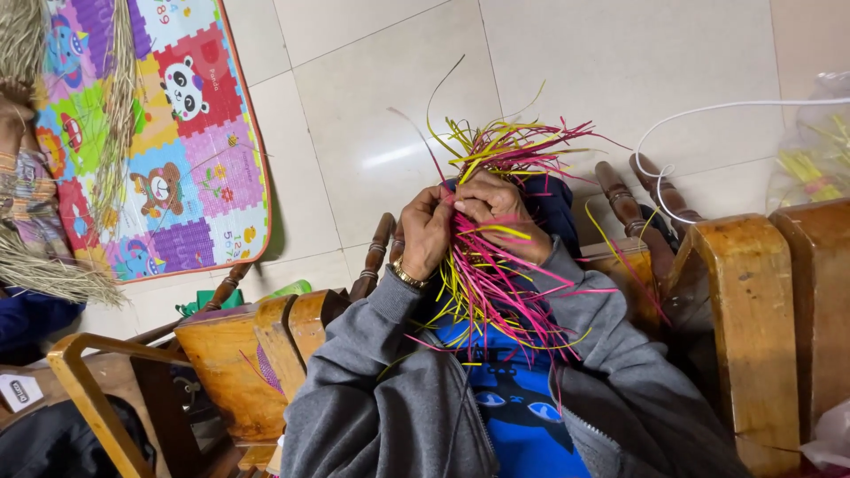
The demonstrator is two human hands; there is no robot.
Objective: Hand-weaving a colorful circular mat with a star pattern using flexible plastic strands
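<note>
We held the bundle of thin pink and yellow straw strips in front of our chest, above the blue shirt. Our left hand closed its fingers round the strips' left edge; our right hand pinched strands from above. To work them well, we judged it best to keep the strips taut and separate one strand cleanly.

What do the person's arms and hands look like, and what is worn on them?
Both arms are covered by loose grey fabric sleeves that reach the wrists. The left hand has a gold-coloured metal wristband at its wrist. The right hand is bare, with no ring visible.
</note>
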